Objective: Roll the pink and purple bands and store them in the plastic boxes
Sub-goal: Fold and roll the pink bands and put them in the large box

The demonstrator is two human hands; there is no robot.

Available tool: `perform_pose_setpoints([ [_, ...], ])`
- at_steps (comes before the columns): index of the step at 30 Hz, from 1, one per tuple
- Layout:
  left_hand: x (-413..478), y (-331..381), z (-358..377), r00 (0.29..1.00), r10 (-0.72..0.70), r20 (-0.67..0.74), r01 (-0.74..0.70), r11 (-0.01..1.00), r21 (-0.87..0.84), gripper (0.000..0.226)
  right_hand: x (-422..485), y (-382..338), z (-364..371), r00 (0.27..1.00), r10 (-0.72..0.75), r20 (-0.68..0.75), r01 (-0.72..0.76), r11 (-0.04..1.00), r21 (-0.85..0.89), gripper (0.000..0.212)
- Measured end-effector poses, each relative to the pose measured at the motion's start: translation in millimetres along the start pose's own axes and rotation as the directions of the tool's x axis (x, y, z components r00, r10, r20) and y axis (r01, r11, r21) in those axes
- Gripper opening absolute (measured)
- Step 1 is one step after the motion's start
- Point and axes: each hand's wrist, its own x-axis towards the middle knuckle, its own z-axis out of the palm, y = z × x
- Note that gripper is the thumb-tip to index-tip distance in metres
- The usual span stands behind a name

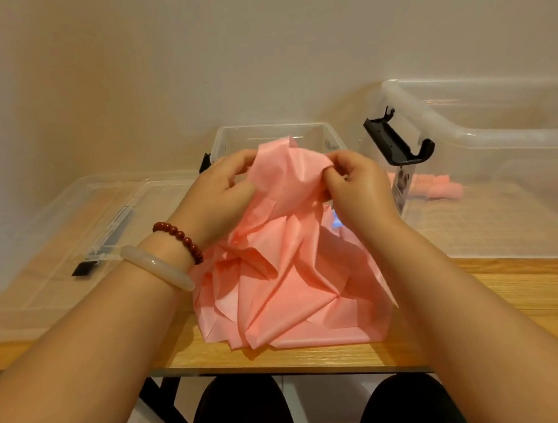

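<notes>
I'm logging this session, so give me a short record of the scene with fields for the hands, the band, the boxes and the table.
left hand: grips the top of the pink band
right hand: pinches the same top edge
band state: unrolled, creased, lower part lying on the wooden table
small clear box: open, behind the band
large clear box: open, at right, holds rolled pink bands
clear lid: flat at left

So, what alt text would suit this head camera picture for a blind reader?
The left hand and right hand pinch the top of a crumpled pink band heaped on a table. A small clear box stands behind; a larger box at right holds rolled pink bands.
</notes>
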Motion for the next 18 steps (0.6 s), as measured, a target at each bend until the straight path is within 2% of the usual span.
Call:
perform_pose_setpoints([
  [2, 3.2, 9.3, -1.2, 0.999, 0.032, -0.011, -0.033, 0.995, -0.095, 0.033, 10.4, -12.1, -4.4, 0.996, -0.076, -0.039, 0.075, 0.997, -0.021, 0.019],
  [7, 23.8, 27.9, -2.7, 0.993, 0.028, -0.119, -0.032, 0.999, -0.034, 0.044, 36.2, -45.1, -12.6, 0.971, -0.234, -0.058, 0.238, 0.967, 0.090, 0.023],
  [9, 32.4, 29.0, -3.8, 0.981, 0.019, -0.193, -0.022, 1.000, -0.014, 0.037, 43.6, -53.9, -14.7, 0.963, -0.259, -0.072, 0.264, 0.961, 0.079, 0.022],
  [11, 41.6, 24.0, -5.6, 0.966, 0.019, -0.260, 0.000, 0.997, 0.073, 0.020, 49.0, -56.6, -16.4, 0.960, -0.254, -0.116, 0.262, 0.963, 0.065, 0.025],
  [13, 47.4, 17.5, -8.0, 0.953, 0.012, -0.301, 0.032, 0.990, 0.139, 0.020, 51.2, -53.4, -18.2, 0.965, -0.205, -0.165, 0.219, 0.973, 0.076, 0.033],
  [15, 48.4, 12.8, -10.4, 0.955, -0.014, -0.295, 0.062, 0.986, 0.157, 0.033, 49.2, -48.0, -17.7, 0.977, -0.177, -0.117, 0.187, 0.979, 0.077, 0.041],
  [18, 45.0, 10.8, -9.2, 0.976, -0.048, -0.214, 0.072, 0.991, 0.109, 0.045, 41.9, -38.6, -8.6, 0.979, -0.196, 0.049, 0.192, 0.979, 0.071, 0.050],
])
